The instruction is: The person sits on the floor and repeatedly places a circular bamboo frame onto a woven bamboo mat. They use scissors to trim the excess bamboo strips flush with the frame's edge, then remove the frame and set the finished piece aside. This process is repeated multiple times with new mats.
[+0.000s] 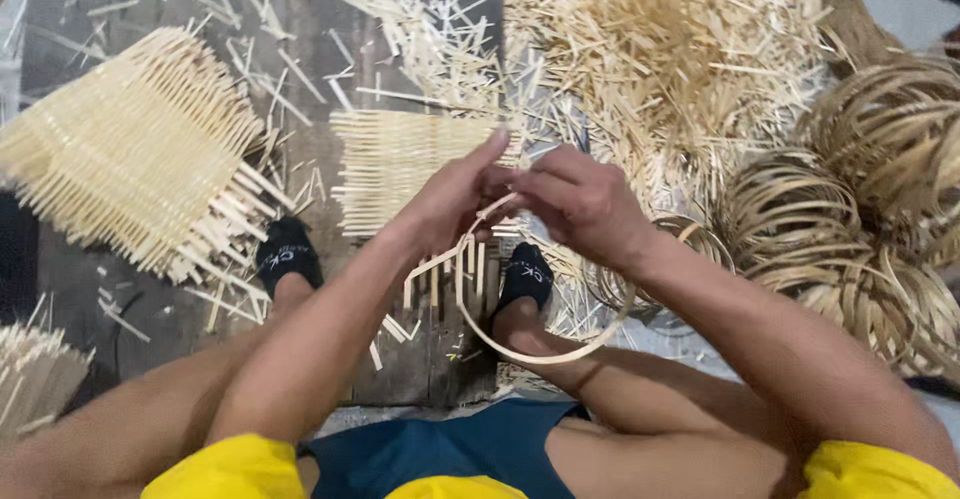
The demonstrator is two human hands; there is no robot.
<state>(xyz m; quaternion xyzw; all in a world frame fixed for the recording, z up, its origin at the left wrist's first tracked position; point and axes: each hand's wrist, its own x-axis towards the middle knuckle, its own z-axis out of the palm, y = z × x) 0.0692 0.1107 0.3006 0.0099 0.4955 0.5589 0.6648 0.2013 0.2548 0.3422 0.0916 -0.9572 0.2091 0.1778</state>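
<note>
Dark plank floor (pixel 330 19), littered with bamboo splints. Centre: my left hand (pixel 455 194) and right hand (pixel 585 204), both closed on one bamboo strip hoop (pixel 530 354) with short slats hanging. Step: fixing slats. Next: steady pinch. Woven panel (pixel 135 154) at nine o'clock; coiled hoops (pixel 870 209) at three.

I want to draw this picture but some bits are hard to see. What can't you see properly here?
Head view only:
- Where the bamboo hoop is pinched: hidden by the left hand and right hand.
- Stick pile: its top is blurred.
- Woven basket: its inside faces away.
- Ring stack: cut off by the right edge.
- Small stick bundle: cut off by the left edge.
</note>
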